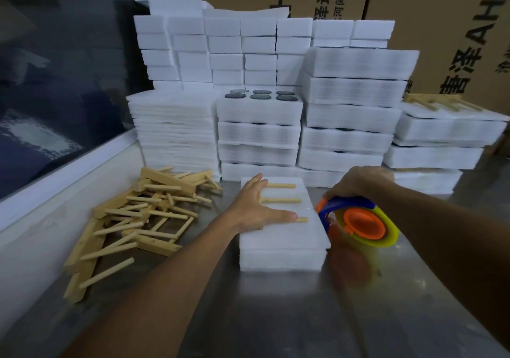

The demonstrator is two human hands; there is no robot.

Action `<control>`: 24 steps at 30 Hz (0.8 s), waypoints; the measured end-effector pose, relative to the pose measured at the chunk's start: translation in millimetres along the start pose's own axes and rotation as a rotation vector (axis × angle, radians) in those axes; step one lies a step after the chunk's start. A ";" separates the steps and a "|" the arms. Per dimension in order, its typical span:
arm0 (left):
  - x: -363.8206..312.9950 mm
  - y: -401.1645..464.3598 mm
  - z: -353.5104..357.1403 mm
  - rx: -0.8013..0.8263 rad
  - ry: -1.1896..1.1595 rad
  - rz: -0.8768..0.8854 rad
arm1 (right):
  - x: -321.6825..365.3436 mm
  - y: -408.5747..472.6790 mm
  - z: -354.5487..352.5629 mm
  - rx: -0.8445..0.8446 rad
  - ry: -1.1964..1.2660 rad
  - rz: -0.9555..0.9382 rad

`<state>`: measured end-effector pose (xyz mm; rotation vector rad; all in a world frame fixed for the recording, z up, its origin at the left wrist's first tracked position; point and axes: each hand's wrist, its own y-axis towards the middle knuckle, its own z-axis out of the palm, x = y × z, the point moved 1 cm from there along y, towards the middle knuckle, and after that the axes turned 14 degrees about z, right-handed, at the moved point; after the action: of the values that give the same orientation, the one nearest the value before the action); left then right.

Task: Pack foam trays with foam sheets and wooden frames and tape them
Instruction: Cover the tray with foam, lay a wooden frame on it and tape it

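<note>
L hand (258, 210), fingers spread flat, pins the wooden frame (281, 202) on the foam tray pack (284, 236) mid-worktop w/ long axis front-to-back, prongs pointing right, while R hand (358, 182) curls round the tape dispenser (358, 221) at its right edge; best keep pressing and pull tape straight across.

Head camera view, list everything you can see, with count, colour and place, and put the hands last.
Foam pack: one, white, centre of the table, wooden frame on top.
Wooden frame: one, pale wood, three pegs showing, on the pack, partly under the left hand.
Tape dispenser: one, blue, orange and yellow, at the pack's right edge.
Loose wooden frames: a pile, too tangled to count, pale wood, left of the pack.
Foam stacks: many, white, behind the pack.
Dark discs: six, in the top tray of a middle stack.
Cardboard boxes: brown, printed, at the back.
Table: grey metal.
Left hand: flat on the frame.
Right hand: gripping the dispenser.
</note>
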<state>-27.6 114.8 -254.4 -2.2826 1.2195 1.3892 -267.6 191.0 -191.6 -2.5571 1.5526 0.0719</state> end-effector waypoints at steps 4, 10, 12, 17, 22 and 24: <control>1.2 0.2 0.5 -0.001 -0.016 -0.003 | -7.7 1.8 2.3 -0.012 0.036 0.011; 2.2 1.0 0.5 0.006 -0.022 0.001 | -56.2 15.8 -20.7 -0.164 0.125 0.073; 1.5 0.8 0.8 0.007 -0.020 0.003 | -69.7 20.9 -20.1 -0.217 0.206 0.078; -1.0 -1.9 0.6 0.007 -0.039 -0.004 | -70.4 15.8 26.7 -0.354 0.254 -0.036; -1.7 -1.9 0.2 0.010 -0.031 -0.001 | -70.0 1.8 62.9 -0.434 0.220 -0.119; -2.6 -2.0 0.5 0.014 -0.034 -0.006 | -68.2 -6.1 65.5 -0.489 0.153 -0.081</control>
<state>-27.0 117.7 -253.0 -2.2422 1.2071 1.4066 -291.4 263.6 -247.6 -3.0595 1.6491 0.2864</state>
